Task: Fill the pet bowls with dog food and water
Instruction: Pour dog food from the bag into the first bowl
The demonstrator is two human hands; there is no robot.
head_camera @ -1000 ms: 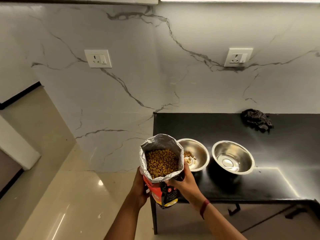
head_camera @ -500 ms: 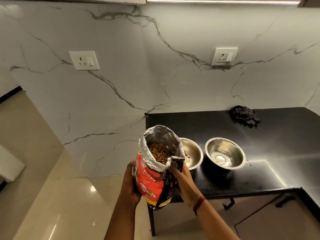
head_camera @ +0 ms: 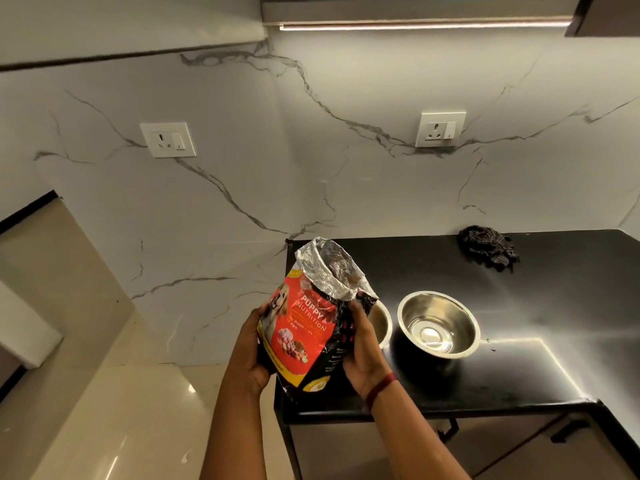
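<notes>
- Black polished countertop [head_camera: 519, 375] fills the lower right of the frame beneath a white, grey-veined marble wall [head_camera: 311, 168]. A crumpled dark cloth [head_camera: 488, 249] lies at its back edge.
- Red-and-black printed dog food bag [head_camera: 304, 334] with silver foil lining, lower centre. It is held clear of the counter and tilted, with its open mouth toward the upper right.
- Left hand [head_camera: 254, 344]: fingers curled round the bag's lower left side.
- Right hand [head_camera: 360, 351]: fingers wrapped on the bag's right side just below the mouth.
- First stainless-steel bowl [head_camera: 381, 323], round, largely hidden behind bag and right hand.
- Second stainless-steel bowl [head_camera: 438, 323], just right of the first, shows no kibble. Whether it holds water cannot be told.
- Handling, as judged: the bag is soft, crinkly and likely slick, and its loose kibble will shift as it tips. A low grip should carry the weight, while a grip near the mouth steers the pour. The rigid bowls may skid on the glossy top.
</notes>
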